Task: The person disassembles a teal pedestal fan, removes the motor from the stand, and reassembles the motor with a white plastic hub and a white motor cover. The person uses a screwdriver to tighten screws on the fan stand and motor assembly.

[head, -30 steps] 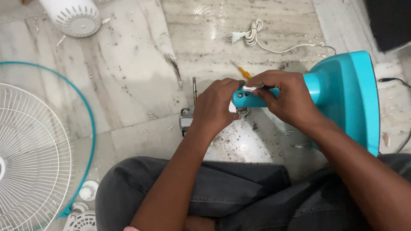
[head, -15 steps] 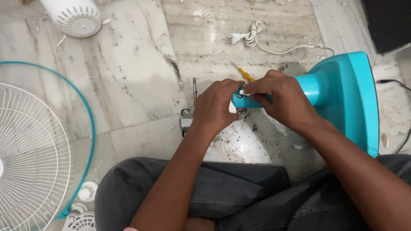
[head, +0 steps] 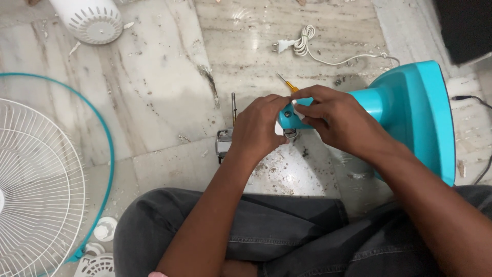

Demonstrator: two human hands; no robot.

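Turquoise fan stand [head: 410, 118], neck end gripped by left hand [head: 259, 128] and right hand [head: 335, 120].

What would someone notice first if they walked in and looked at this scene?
Probably the bright turquoise fan base lying on its side at the right, with the left hand and right hand both gripping the end of its neck at centre. Next, the big white wire fan guard with its teal rim at the left edge. A coiled white power cord lies on the marble floor at the top.
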